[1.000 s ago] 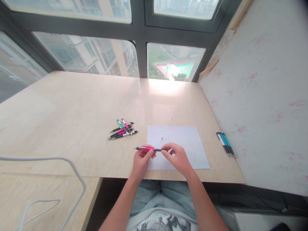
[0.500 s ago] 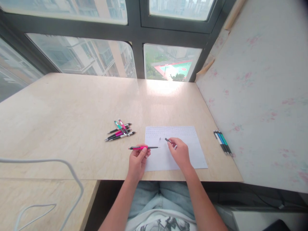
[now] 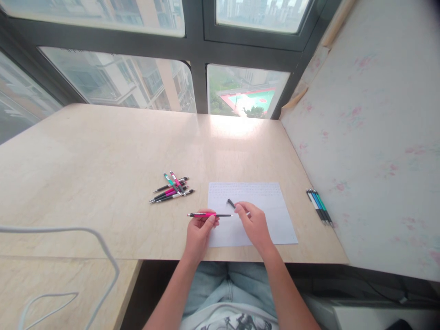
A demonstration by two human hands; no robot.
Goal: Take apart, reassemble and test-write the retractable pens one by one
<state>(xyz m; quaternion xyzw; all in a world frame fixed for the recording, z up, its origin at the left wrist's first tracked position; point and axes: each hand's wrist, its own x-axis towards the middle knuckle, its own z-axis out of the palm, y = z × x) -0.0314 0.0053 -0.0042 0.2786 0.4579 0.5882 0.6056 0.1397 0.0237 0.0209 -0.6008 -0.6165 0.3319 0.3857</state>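
My left hand [image 3: 201, 231] is closed around a pink and black pen [image 3: 206, 215], level above the paper with its thin bare tip pointing right. Pinched in my right hand [image 3: 252, 222] is a short black pen part [image 3: 230, 202], slanting up and left from the fingertips. The part is just above the pen's tip, and the two are apart. Beneath both hands lies a sheet of paper [image 3: 271, 215] with lines of small writing along its top.
A crossed pile of several pens [image 3: 172, 188] lies left of the paper. Several more pens [image 3: 319, 206] rest side by side near the wall [image 3: 371, 160] at the right. A grey cable [image 3: 99, 238] curves over the table's left part. The window [image 3: 247, 89] borders the far edge.
My right hand has moved left with the black part, which now covers the spot where a tiny piece lay on the paper. My left hand has shifted slightly right with the pen.
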